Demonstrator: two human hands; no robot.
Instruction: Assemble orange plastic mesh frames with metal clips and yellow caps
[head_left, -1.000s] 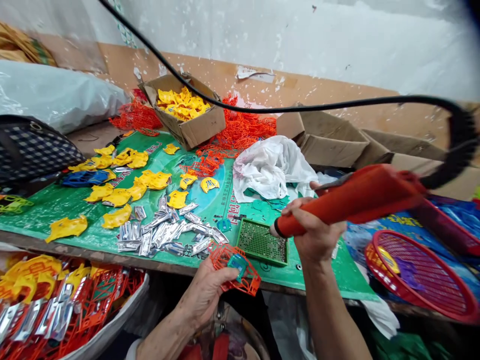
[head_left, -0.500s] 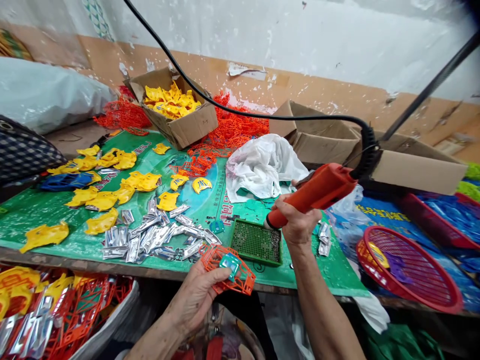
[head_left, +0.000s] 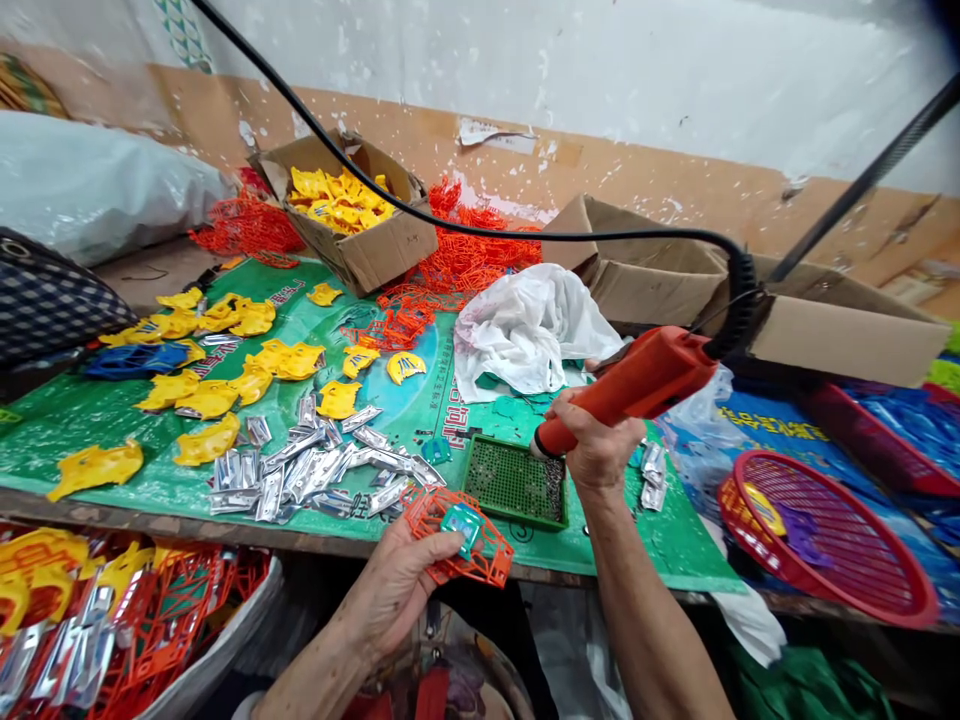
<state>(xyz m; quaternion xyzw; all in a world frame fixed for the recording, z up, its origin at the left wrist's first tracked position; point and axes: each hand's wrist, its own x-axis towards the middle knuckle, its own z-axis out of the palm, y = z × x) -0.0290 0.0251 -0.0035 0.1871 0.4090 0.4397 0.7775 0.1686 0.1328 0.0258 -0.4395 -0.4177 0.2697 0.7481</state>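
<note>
My left hand [head_left: 409,575] grips an orange plastic lattice frame [head_left: 491,562], thumb pressed on a small teal part [head_left: 463,528] lying on it. In my right hand [head_left: 600,445] is a red electric screwdriver [head_left: 630,390], its body slanting down to the left and a black cable at its rear. The screwdriver's tip end is over the right side of a green tray [head_left: 480,500] with a grid of holes and small dark screws heaped along its right side. Silvery metallic pieces [head_left: 300,470] lie piled left of the tray.
Yellow plastic parts [head_left: 285,360] are spread at left; a cardboard box [head_left: 382,255] holds more. Orange frames [head_left: 472,255] heap behind. A white cloth [head_left: 517,330] lies mid-table. A red basket [head_left: 892,590] stands right. A filled sack [head_left: 225,640] sits lower left. The cable [head_left: 600,236] hangs across.
The view has shifted slightly. Both hands keep their holds, and the screwdriver stays over the tray's right side with almost no movement.
</note>
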